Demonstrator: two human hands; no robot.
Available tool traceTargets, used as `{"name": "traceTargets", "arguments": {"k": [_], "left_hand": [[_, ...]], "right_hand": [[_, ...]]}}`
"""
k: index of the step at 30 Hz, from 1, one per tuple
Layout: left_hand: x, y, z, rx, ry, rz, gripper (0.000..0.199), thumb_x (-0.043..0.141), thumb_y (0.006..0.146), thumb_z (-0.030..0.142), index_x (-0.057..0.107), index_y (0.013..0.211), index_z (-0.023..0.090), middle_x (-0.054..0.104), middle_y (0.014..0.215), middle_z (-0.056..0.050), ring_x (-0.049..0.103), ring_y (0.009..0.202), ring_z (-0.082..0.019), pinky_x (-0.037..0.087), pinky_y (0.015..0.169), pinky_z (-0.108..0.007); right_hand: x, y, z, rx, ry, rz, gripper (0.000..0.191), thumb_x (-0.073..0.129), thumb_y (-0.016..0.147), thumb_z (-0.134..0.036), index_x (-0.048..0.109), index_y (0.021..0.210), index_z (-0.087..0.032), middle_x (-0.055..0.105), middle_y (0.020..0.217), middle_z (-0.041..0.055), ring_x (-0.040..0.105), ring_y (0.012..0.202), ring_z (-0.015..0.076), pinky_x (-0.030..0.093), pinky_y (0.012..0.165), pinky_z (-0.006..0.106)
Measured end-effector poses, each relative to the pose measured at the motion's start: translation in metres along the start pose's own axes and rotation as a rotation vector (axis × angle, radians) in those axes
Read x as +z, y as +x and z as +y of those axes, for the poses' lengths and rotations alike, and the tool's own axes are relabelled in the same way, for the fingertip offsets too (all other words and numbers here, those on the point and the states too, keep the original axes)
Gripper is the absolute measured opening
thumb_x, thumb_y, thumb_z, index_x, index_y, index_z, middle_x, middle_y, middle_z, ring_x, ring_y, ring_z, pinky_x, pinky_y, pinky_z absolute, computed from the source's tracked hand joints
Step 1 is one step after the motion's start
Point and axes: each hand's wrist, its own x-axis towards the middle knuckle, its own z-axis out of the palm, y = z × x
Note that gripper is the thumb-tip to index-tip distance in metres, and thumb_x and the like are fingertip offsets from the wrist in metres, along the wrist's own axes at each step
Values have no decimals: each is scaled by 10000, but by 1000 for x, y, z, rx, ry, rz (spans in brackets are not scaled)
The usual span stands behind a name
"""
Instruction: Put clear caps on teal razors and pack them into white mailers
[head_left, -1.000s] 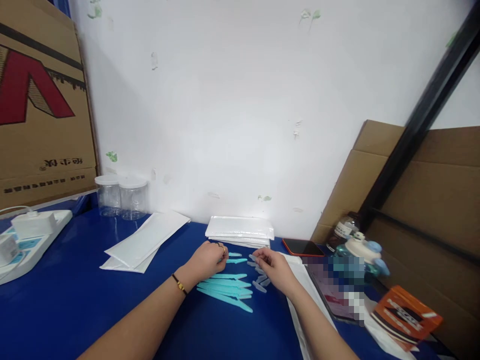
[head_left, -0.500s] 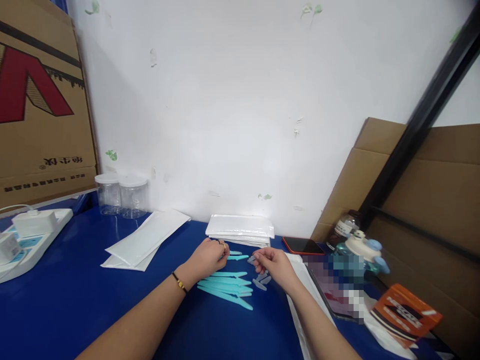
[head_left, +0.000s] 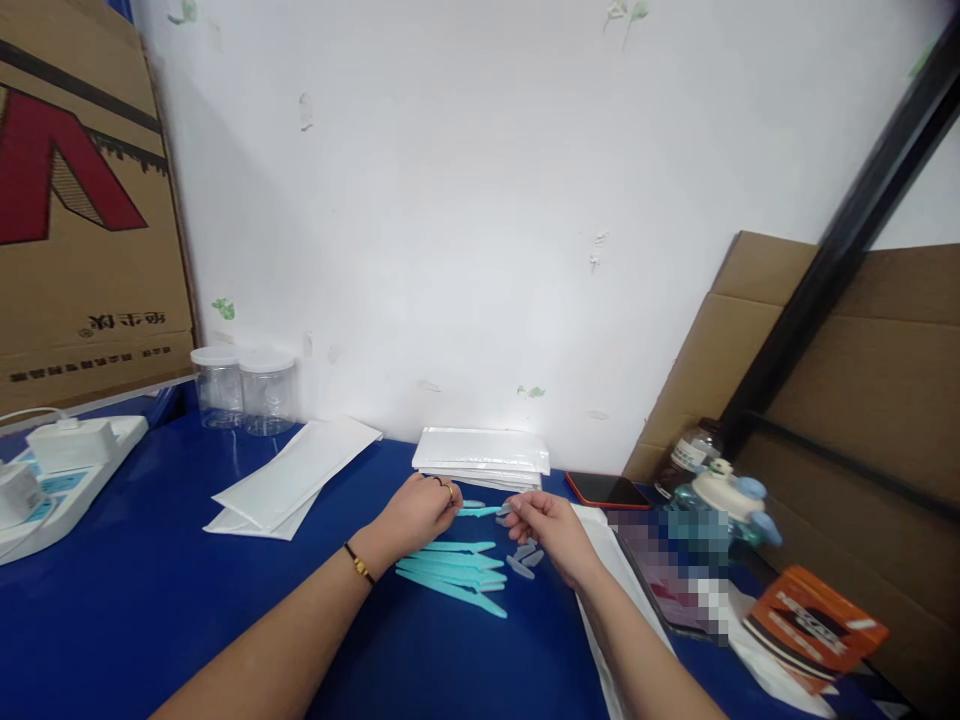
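My left hand (head_left: 426, 510) is closed on a turquoise eyebrow razor (head_left: 480, 512), whose blade end points right. Facing it, my right hand (head_left: 546, 530) pinches a small translucent blade cap (head_left: 504, 514). The cap meets the razor's tip, though how far it covers the blade is hard to make out. Below my left hand, several more turquoise razors (head_left: 450, 575) lie fanned out on the blue table. Several loose translucent caps (head_left: 525, 562) rest under my right hand. Another razor end (head_left: 473, 503) shows just behind the held one.
White padded envelopes (head_left: 480, 450) are stacked by the wall, with more envelopes (head_left: 292, 480) at left. Two clear jars (head_left: 268, 395) and a power strip (head_left: 112, 470) stand further left. On the right are a phone (head_left: 607, 490), a teal bottle (head_left: 705, 510) and an orange pouch (head_left: 817, 625).
The razor and the cap have come together; a gap showed between them before. The loose razors and caps lie as they did.
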Motion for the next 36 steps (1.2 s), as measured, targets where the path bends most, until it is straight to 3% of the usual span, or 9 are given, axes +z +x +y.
{"name": "traceTargets", "arguments": {"k": [11, 16, 21, 24, 28, 32, 36], "left_hand": [[-1, 1, 9, 23, -67, -13, 157, 416, 880, 220, 564, 833, 196, 629, 817, 5, 564, 778, -138, 335, 732, -257], [5, 0, -2, -64, -52, -42, 176, 421, 875, 210, 591, 831, 211, 645, 802, 10, 576, 771, -142, 332, 739, -269], [6, 1, -10, -156, 8, -42, 119, 502, 830, 240, 610, 879, 226, 651, 864, -1, 582, 819, -161, 341, 732, -279], [2, -1, -7, -143, -39, -29, 153, 582, 773, 334, 613, 882, 231, 635, 896, 3, 574, 839, -163, 348, 729, -264], [-1, -3, -1, -42, -101, -135, 186, 644, 705, 401, 640, 801, 242, 640, 795, 34, 580, 747, -139, 341, 708, -251], [1, -3, 2, -3, -31, -154, 66, 604, 727, 279, 647, 740, 231, 663, 742, 35, 587, 708, -136, 344, 723, -261], [1, 0, 5, 14, 19, -164, 78, 589, 703, 236, 654, 746, 225, 683, 750, 21, 597, 690, -147, 363, 721, -273]], "right_hand": [[12, -1, -1, 10, -100, -69, 394, 624, 695, -508, 632, 817, -133, 655, 670, 42, 584, 530, 116, 443, 499, 225], [-1, -4, -4, -157, -569, 12, 267, 548, 764, -410, 649, 759, -162, 612, 619, 11, 523, 511, 104, 378, 480, 207], [-17, -16, -11, -162, -923, -209, 99, 667, 628, -278, 662, 665, -186, 587, 569, -19, 501, 501, 103, 314, 453, 192], [-15, -19, -11, -163, -1069, -211, 77, 669, 567, -209, 658, 642, -194, 612, 595, -17, 512, 514, 109, 300, 463, 194], [-7, -19, -10, -160, -1166, -204, 84, 605, 574, -156, 650, 631, -200, 629, 611, -6, 516, 524, 121, 290, 477, 204], [-2, -21, -16, -195, -1218, -160, 114, 540, 587, -103, 616, 598, -187, 619, 629, 7, 519, 568, 129, 292, 515, 212], [-3, -22, -24, -234, -1146, -106, 113, 527, 627, -121, 594, 687, -190, 608, 703, 5, 521, 634, 131, 295, 540, 203]]}}
